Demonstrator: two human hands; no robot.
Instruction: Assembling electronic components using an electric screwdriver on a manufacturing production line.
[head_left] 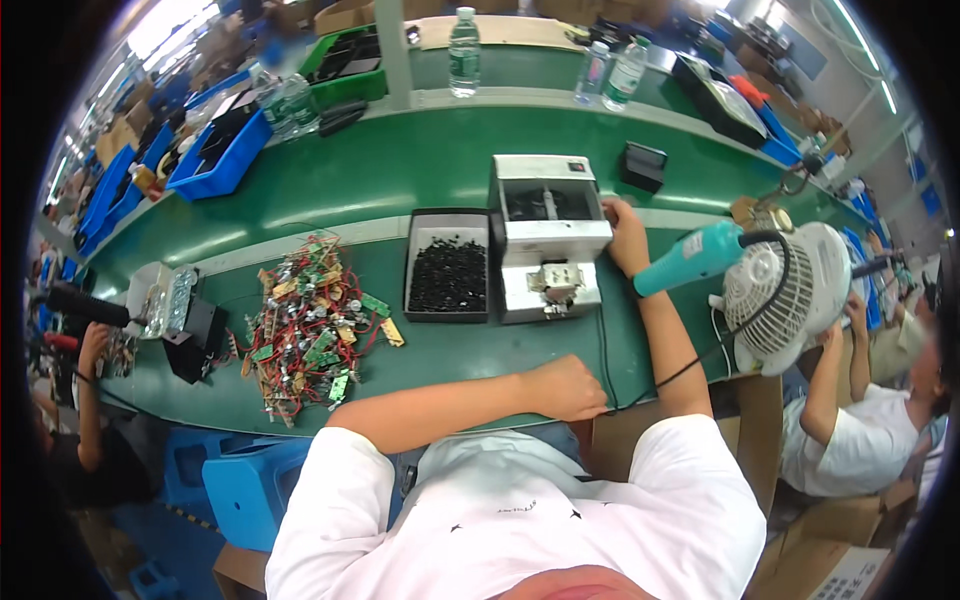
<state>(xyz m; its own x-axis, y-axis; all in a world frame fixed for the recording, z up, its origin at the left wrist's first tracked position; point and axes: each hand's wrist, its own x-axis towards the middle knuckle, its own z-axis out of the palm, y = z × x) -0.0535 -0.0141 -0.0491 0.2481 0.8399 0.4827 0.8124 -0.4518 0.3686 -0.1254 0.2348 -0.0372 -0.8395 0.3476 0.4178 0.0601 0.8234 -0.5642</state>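
Note:
A white boxy bench machine [552, 238] with a dark bin on top and a metal fixture at its front stands mid-table. My right hand [627, 238] is at its upper right side, fingers curled against the housing; what they grip is hidden. My left hand [568, 388] rests as a fist at the table's near edge, beside a black cable [604, 345]. Whether anything is inside the fist does not show. Left of the machine sits a black tray [407, 265] heaped with small black pieces [450, 275]. Further left lies a pile of green circuit boards with red wires [310, 330].
A white fan [785, 300] and a teal cylindrical tool [690, 257] crowd the right side. Behind the machine is a small black box [642, 166]. Bottles [464, 55] and blue bins [225, 155] line the far shelf. Co-workers sit at both sides; blue stools [250, 490] stand lower left.

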